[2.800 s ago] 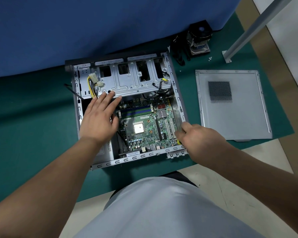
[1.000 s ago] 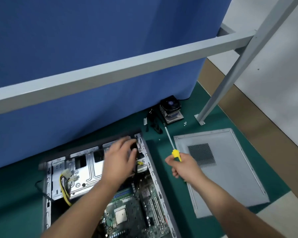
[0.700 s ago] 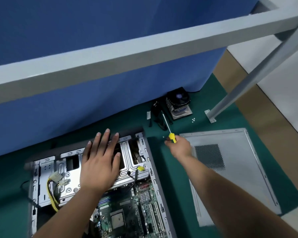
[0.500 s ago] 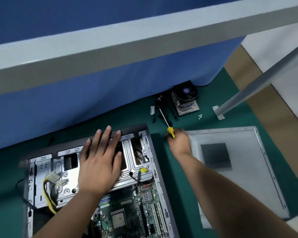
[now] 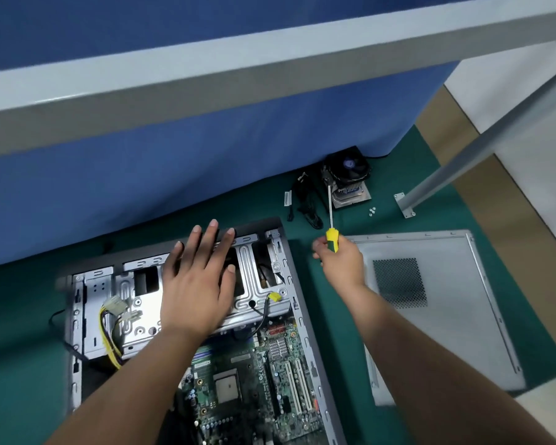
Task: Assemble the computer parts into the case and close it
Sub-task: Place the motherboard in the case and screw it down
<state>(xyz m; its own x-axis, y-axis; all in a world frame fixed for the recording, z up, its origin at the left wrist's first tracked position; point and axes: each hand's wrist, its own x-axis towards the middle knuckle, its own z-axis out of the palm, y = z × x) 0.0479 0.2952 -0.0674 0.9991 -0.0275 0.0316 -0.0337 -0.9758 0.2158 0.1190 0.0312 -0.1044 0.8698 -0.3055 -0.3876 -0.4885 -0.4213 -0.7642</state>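
The open computer case (image 5: pixel 305 322) lies flat on the green mat, its green motherboard (image 5: pixel 251 383) seated inside. My left hand (image 5: pixel 196 284) rests flat, fingers spread, on the metal drive cage (image 5: pixel 257 284) at the case's far end. To the right of the case, my right hand (image 5: pixel 341 264) grips the yellow handle of a screwdriver (image 5: pixel 331 220). Its shaft points away toward the black CPU cooler fan (image 5: pixel 347 178) by the blue wall. The grey side panel (image 5: pixel 437 303) with a mesh vent lies on the mat right of the case.
A black cable bundle (image 5: pixel 305 203) lies left of the cooler, and a few small screws (image 5: pixel 372 211) sit to its right. A grey frame leg (image 5: pixel 456 165) stands bolted at the mat's far right. A grey beam (image 5: pixel 270 75) crosses overhead. Yellow power wires (image 5: pixel 109 335) hang in the case's left side.
My right hand has lifted the screwdriver from the case's near edge and carried it out to the right of the case, tip toward the cooler. My left hand moved onto the drive cage.
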